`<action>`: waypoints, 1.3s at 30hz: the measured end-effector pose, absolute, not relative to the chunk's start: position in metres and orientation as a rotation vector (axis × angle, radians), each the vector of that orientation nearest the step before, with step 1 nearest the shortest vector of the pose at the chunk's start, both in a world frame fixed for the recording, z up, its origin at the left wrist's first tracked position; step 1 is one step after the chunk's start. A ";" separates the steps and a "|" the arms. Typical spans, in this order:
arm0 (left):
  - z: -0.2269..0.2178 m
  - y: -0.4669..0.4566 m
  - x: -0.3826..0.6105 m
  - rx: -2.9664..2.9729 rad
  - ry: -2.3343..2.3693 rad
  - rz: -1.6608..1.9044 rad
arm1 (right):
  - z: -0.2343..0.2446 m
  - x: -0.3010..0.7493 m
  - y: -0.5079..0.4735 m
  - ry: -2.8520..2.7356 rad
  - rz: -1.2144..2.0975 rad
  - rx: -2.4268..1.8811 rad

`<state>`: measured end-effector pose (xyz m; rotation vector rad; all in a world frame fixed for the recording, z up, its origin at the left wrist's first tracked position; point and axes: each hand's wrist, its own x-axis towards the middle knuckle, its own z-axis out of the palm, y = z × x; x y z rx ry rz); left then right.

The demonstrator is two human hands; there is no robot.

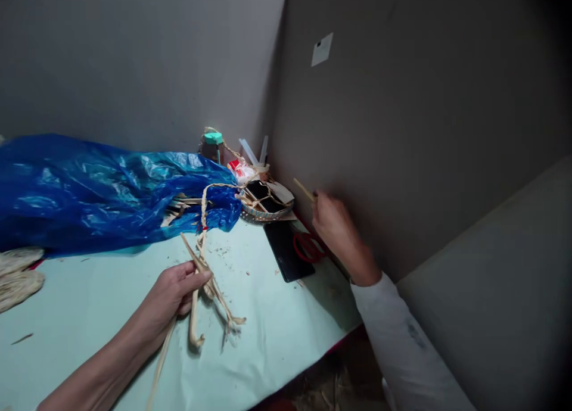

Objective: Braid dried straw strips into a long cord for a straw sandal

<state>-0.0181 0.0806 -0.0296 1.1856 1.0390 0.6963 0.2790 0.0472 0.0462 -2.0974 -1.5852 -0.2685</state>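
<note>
My left hand (172,289) is closed, pinching several pale dried plant-fibre strips (195,318) between thumb and fingers above the table. From these strips a thin braided cord (204,204) runs up and over toward a small round basket (263,215); a bit of red shows on the braid. Loose strip ends hang below the fingers, and one long strip trails past the wrist. Raised near the wall at the right, my right hand (333,229) is closed on a short, thin fibre strip (304,189) that sticks out to the left. Motion blurs this hand slightly.
A large blue plastic bag (89,190) with fibre strips inside lies along the back. Red-handled scissors (306,247) and a black phone (283,253) lie below the basket. A teal-lidded jar (213,139) stands behind. Bundled fibre (20,280) is at far left; walls close in behind and right.
</note>
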 end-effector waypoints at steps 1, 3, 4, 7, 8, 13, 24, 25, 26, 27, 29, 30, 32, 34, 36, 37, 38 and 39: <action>-0.028 0.079 -0.018 1.167 1.035 0.705 | 0.040 0.280 0.053 -1.602 -0.368 -2.164; -0.025 0.077 -0.017 1.130 1.023 0.729 | 0.033 0.273 0.060 -1.681 -0.483 -2.162; -0.024 0.076 -0.016 1.117 1.009 0.738 | 0.031 0.265 0.062 -1.747 -0.463 -2.097; -0.025 0.076 -0.013 1.084 0.964 0.761 | 0.029 0.229 0.062 -2.001 0.023 -1.762; -0.025 0.076 -0.013 1.072 0.951 0.767 | 0.028 0.216 0.061 -2.089 0.269 -1.613; -0.028 0.077 -0.013 1.048 0.943 0.789 | 0.013 0.168 0.055 -2.162 0.878 -1.315; -0.028 0.077 -0.012 0.968 0.934 0.802 | 0.004 0.184 0.058 -2.064 1.378 -1.283; -0.028 0.077 -0.013 0.963 0.943 0.811 | 0.007 0.186 0.057 -2.109 1.374 -1.264; -0.028 0.077 -0.013 0.958 0.952 0.819 | 0.010 0.189 0.056 -2.155 1.369 -1.243; -0.028 0.077 -0.014 0.955 0.959 0.825 | 0.013 0.193 0.056 -2.199 1.374 -1.221; -0.028 0.077 -0.014 0.960 0.966 0.826 | 0.018 0.201 0.055 -2.260 1.418 -1.181; -0.028 0.077 -0.014 0.965 0.969 0.825 | 0.020 0.205 0.054 -2.267 1.447 -1.167; -0.028 0.077 -0.014 0.975 0.973 0.827 | 0.021 0.209 0.055 -2.234 1.505 -1.157; -0.028 0.076 -0.014 0.982 0.978 0.840 | 0.018 0.209 0.055 -2.151 1.517 -1.178; -0.028 0.075 -0.013 0.997 0.977 0.851 | 0.013 0.203 0.056 -2.052 1.500 -1.201; -0.029 0.075 -0.013 1.010 0.974 0.851 | 0.010 0.198 0.056 -2.011 1.488 -1.202; -0.029 0.074 -0.012 1.022 0.966 0.848 | 0.006 0.194 0.056 -1.982 1.464 -1.200; -0.029 0.074 -0.012 1.031 0.955 0.846 | 0.003 0.189 0.056 -1.975 1.426 -1.198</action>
